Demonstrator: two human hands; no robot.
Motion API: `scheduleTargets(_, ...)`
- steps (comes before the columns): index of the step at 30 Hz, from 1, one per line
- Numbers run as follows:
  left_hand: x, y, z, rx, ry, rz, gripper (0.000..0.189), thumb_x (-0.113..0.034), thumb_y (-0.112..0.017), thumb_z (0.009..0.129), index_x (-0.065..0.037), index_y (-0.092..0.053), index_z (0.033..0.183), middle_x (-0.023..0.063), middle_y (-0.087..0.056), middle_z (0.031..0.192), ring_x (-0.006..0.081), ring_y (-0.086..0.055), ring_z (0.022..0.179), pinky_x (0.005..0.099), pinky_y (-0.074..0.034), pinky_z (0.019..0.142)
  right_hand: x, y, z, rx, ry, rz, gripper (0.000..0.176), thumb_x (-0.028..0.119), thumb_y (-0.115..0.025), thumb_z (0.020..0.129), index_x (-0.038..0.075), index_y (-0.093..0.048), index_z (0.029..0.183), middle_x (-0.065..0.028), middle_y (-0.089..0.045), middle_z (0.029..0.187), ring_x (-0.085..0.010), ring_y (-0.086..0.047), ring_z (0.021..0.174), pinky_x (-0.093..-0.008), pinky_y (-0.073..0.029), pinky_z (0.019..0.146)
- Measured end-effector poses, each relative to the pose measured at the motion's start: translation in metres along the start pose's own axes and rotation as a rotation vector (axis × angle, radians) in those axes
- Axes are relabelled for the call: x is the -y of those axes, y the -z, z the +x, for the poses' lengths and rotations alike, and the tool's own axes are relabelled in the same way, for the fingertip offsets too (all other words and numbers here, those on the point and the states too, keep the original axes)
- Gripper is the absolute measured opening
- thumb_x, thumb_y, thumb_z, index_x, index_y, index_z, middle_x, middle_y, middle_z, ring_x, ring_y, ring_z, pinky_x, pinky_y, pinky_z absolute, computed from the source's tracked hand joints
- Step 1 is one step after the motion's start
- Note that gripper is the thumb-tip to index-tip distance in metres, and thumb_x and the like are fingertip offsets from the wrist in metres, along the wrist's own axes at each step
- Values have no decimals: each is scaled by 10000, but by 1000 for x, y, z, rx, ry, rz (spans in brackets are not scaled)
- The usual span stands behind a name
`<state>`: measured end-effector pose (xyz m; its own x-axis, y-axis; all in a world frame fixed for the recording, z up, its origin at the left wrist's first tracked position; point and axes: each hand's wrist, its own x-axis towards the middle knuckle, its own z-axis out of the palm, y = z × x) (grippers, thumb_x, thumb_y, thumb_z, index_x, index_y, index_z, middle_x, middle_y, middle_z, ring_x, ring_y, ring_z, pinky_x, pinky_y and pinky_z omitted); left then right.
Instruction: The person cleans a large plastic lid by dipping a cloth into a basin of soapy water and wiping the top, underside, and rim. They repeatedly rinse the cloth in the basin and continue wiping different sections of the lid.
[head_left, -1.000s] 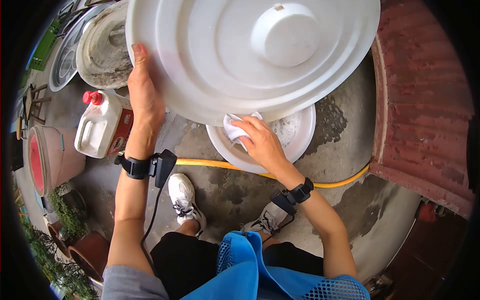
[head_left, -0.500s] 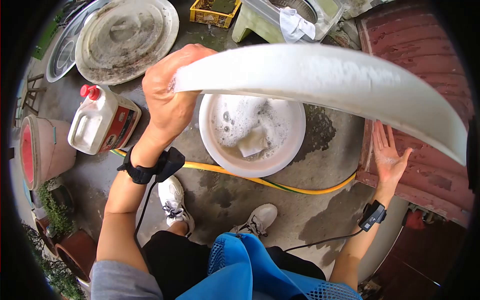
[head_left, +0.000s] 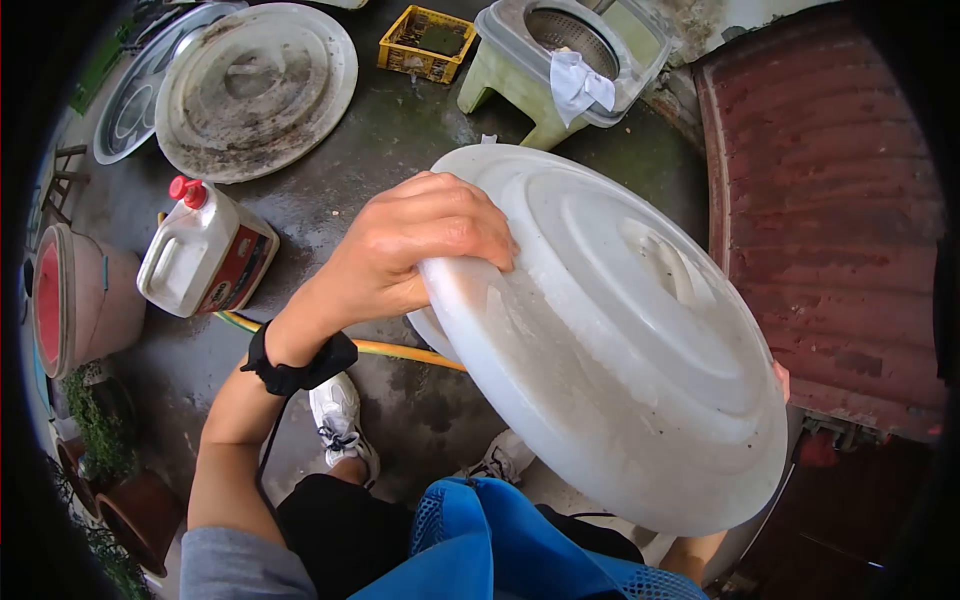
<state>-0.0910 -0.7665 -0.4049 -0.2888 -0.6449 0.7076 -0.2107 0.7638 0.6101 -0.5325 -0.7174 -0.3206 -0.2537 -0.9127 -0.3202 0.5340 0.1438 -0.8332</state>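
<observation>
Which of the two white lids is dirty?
The far lid, lying flat and streaked with grime; the held lid, in the left hand, looks cleaner.

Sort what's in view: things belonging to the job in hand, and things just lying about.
In hand: white lid, gripped at its rim by the left hand.
Lying about: dirty lid, jug, yellow crate, hose, green stool.

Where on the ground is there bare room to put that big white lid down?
The wet concrete lies bare between the dirty lid, yellow crate, jug and the white lid in the left hand. Another patch sits between jug and shoe. The left edge, with bucket and pots, is crowded.
</observation>
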Motion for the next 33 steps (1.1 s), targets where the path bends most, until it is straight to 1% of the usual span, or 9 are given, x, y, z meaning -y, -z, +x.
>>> scheduleTargets(8,0,-12,19,-113,44,253,457,-193,-721,726,-99,-611,1160,69,-624,1104,298,-484,1187,407,-435,923,4,34,-6,8,3,-34,562,323,-472,899,19,-399,1366,-165,-442,1378,-346,-415,1267,-458,-351,1055)
scheduleTargets(11,34,-19,5,-253,335,301,661,-117,-691,786,-114,-402,1380,119,-627,1108,286,-515,1177,398,-420,969,8,68,30,113,-33,21,522,254,-477,885,21,-428,1349,-163,-480,1349,-346,-446,1242,-457,-366,1041)
scheduleTargets(13,64,-10,-9,-24,768,-168,734,-34,-613,844,-126,-230,1463,154,-620,1131,238,-550,1145,353,-419,973,6,98,77,164,-50,60,506,190,-498,862,17,-441,1334,-168,-499,1326,-346,-471,1216,-473,-366,1037)
scheduleTargets(18,165,0,-41,-81,686,-245,737,96,-486,835,-138,-217,1481,152,-607,1173,198,-576,1091,329,-415,971,-62,70,159,192,-107,44,521,32,-554,853,1,-397,1348,-151,-507,1302,-302,-485,1201,-462,-338,1060)
scheduleTargets(26,204,-29,-40,-203,922,-111,751,101,-416,802,-172,-232,1477,122,-552,1276,234,-518,1165,365,-410,990,-151,64,178,230,-20,-258,584,53,-581,899,34,-300,1411,-87,-410,1390,-216,-387,1283,-382,-289,1101)
scheduleTargets(28,206,-44,-52,-276,863,31,529,-3,-507,847,-116,-426,1358,99,-599,1189,226,-552,1095,348,-453,920,-156,74,180,190,48,-213,583,55,-562,913,47,-282,1424,-81,-405,1395,-210,-388,1282,-382,-279,1110)
scheduleTargets(30,148,-66,-42,-188,924,280,284,-122,-586,855,-62,-570,1133,95,-625,1065,225,-578,1012,345,-479,852,-145,73,180,137,149,-193,567,41,-571,905,43,-312,1409,-77,-417,1383,-190,-402,1262,-358,-301,1093)
scheduleTargets(32,103,-88,-46,202,943,205,197,-215,-622,848,-41,-605,938,88,-622,931,220,-589,943,347,-487,800,-138,62,173,119,165,-202,564,45,-571,907,48,-316,1409,-73,-419,1381,-190,-405,1259,-349,-301,1091)
scheduleTargets(33,99,-104,-61,450,856,272,274,-243,-631,841,-55,-589,1037,112,-604,1033,245,-576,1001,358,-483,830,-135,58,172,115,180,-208,561,44,-569,908,48,-316,1409,-73,-422,1378,-191,-408,1257,-352,-302,1090)
